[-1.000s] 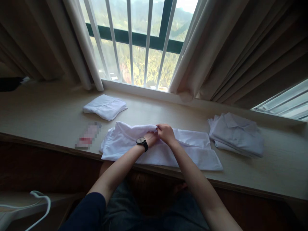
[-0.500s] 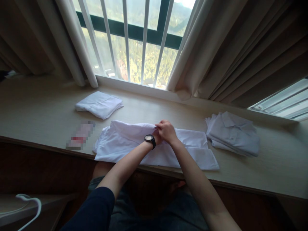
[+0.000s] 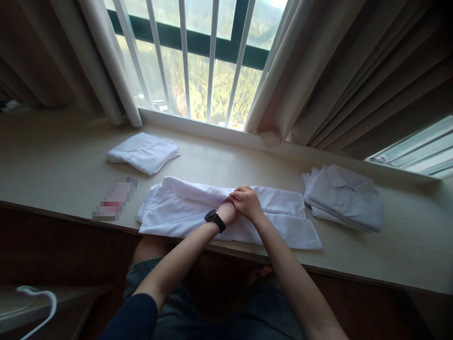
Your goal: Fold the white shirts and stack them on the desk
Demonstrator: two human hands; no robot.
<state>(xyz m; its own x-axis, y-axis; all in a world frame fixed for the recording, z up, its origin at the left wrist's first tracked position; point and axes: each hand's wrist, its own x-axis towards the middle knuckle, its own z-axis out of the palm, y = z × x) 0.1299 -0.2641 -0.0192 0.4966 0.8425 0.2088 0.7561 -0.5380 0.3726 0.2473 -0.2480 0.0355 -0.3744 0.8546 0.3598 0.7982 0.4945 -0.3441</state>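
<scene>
A white garment lies folded into a long strip along the front edge of the wooden ledge. No collar shows on it, so its exact kind is unclear. My left hand, with a black watch on the wrist, rests on the middle of the garment. Its fingers are hidden under my right hand. Curled fingers of my right hand lie over my left hand, closed; what they grip is hidden.
Folded white cloth sits at the back left of the ledge. On the right is a stack of folded white shirts, a collar showing. A blurred-out pinkish item lies left. A white hanger is at lower left.
My left wrist has turned and shifted slightly left and down. My right hand has lowered a little, its fingers going from the garment's upper fold onto my left hand. The garment stays put.
</scene>
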